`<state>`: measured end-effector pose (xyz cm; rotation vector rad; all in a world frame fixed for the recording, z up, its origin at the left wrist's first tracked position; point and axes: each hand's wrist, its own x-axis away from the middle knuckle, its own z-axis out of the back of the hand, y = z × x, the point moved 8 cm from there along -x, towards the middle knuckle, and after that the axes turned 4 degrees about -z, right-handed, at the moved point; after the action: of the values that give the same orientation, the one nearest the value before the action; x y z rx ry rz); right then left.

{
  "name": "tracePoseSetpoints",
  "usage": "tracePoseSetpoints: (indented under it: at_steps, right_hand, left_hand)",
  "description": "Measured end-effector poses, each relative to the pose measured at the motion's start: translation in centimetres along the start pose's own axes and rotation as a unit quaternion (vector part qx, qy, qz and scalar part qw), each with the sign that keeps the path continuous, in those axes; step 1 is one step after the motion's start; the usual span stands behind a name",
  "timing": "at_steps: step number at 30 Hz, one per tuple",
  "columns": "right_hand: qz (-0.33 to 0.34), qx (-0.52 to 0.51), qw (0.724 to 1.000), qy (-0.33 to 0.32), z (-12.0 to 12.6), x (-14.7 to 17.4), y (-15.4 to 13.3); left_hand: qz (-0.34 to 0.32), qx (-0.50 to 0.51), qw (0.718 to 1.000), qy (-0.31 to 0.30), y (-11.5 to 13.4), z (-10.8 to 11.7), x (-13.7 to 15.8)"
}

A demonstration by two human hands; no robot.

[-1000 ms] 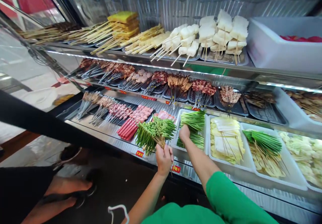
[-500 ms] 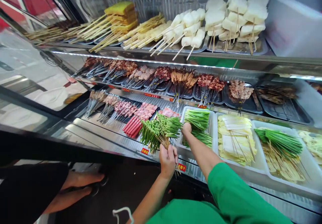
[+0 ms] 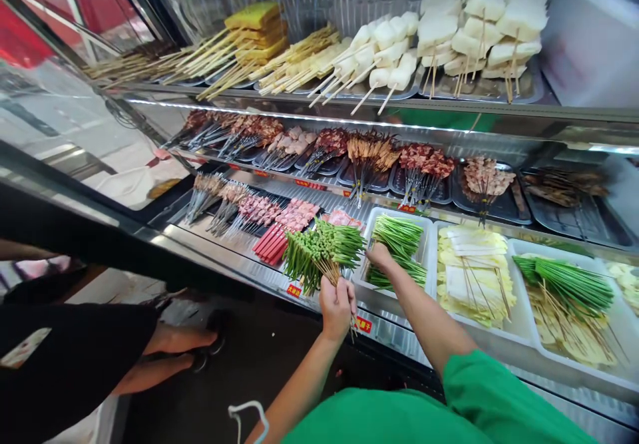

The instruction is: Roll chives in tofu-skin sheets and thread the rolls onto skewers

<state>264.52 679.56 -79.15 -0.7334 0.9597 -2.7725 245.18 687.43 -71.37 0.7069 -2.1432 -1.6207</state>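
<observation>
My left hand [image 3: 337,305] is closed around the thin wooden sticks of a bundle of green vegetable skewers [image 3: 324,247]. Their cut green stalks fan out above the fist, over the front of the display case. My right hand [image 3: 379,256] is beside the bundle's right edge, at the left side of a white tub [image 3: 402,212]. Its fingers point away from me and are mostly hidden, so their grip does not show. Inside that tub lie more green stalks [image 3: 399,236], in two groups.
Red sausages [image 3: 271,243] and meat skewers [image 3: 254,211] lie left of the bundle. Cabbage-leaf skewers [image 3: 472,274] and chive skewers [image 3: 566,284] fill tubs on the right. A middle shelf [image 3: 319,176] and upper shelf [image 3: 319,98] overhang. A person's legs [image 3: 172,357] are at lower left.
The view has shifted slightly, moving the case to the right in the picture. My left hand still holds the bundle, which looks a little more upright. The right hand stays beside it.
</observation>
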Motion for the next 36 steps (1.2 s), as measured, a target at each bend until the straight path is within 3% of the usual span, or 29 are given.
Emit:
tracePoseSetpoints:
  at_steps: [6,9,12,16,20,23,25,27,30,31,32,34,36]
  right_hand:
    - [0.112,0.104,0.988,-0.014,3.4,1.6,-1.8]
    - [0.165,0.194,0.964,0.082,4.8,1.3,-1.0]
    - [0.203,0.326,0.905,0.181,5.5,-0.3,1.0]
    - [0.284,0.391,0.865,0.137,4.5,-5.1,3.6]
    - [0.276,0.396,0.872,0.078,4.5,-9.0,4.7]
    - [0.255,0.408,0.877,0.022,5.0,-8.9,3.9]
    - [0.257,0.403,0.878,0.008,5.9,-6.9,2.7]
    - [0.26,0.359,0.896,0.034,7.2,-3.2,1.5]
    - [0.206,0.181,0.959,0.072,8.2,4.2,1.3]
    - [0.181,0.101,0.977,0.045,7.4,6.7,1.5]
    - [0.172,0.015,0.985,-0.023,5.6,9.2,1.4]
    - [0.161,-0.171,0.957,-0.17,1.8,13.5,0.2]
    - [0.124,-0.292,0.922,-0.224,-0.7,15.8,-1.2]
  left_hand:
    - [0.001,0.005,1.0,0.004,0.3,-0.2,-0.3]
    - [0.006,0.006,1.0,0.006,0.4,-0.3,-0.1]
    - [0.006,0.001,1.0,0.011,0.2,-0.3,-0.1]
    - [0.015,-0.01,1.0,0.008,-0.6,-0.2,-0.6]
    - [0.02,-0.027,0.999,-0.013,-1.2,-0.4,-0.8]
    - [0.017,-0.058,0.998,-0.026,-1.3,-0.9,-0.4]
    - [0.015,-0.071,0.997,-0.037,-1.3,-1.5,0.1]
    - [0.011,-0.07,0.996,-0.048,-1.2,-2.1,0.5]
    - [0.014,-0.064,0.996,-0.055,-1.2,-2.9,0.9]
    - [0.017,-0.063,0.996,-0.056,-1.3,-3.0,1.0]
    - [0.02,-0.066,0.996,-0.057,-1.4,-3.1,1.1]
    - [0.02,-0.084,0.995,-0.055,-1.6,-3.0,1.4]
    - [0.003,-0.122,0.991,-0.05,-1.8,-2.7,1.6]
